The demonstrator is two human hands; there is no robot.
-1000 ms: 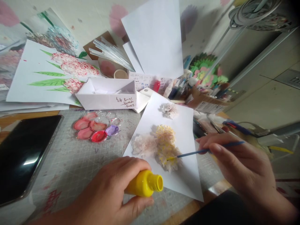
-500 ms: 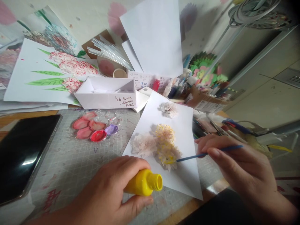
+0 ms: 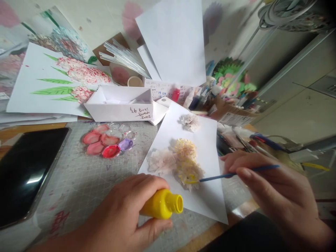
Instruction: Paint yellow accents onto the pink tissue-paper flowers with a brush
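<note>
My left hand (image 3: 123, 213) is wrapped round an open yellow paint bottle (image 3: 162, 204) lying tilted on the cutting mat, its mouth toward the right. My right hand (image 3: 273, 192) pinches a thin blue brush (image 3: 236, 172). Its tip touches a crumpled paper flower (image 3: 187, 169) dabbed with yellow. That flower sits on a white sheet (image 3: 207, 147) next to a pale pink paper flower (image 3: 160, 162). A smaller whitish flower (image 3: 189, 121) lies higher on the same sheet.
A paint palette (image 3: 107, 141) with red, pink and purple wells lies on the grey cutting mat (image 3: 78, 182). A dark tablet (image 3: 23, 171) sits at left. Behind are a white paper box (image 3: 120, 108), painted flower sheets (image 3: 52, 80), clear straws (image 3: 123, 57) and a cluttered supply box (image 3: 228, 105).
The brush tip has shifted slightly down and right along the yellow-dabbed flower. My left hand and the bottle have stayed almost in place.
</note>
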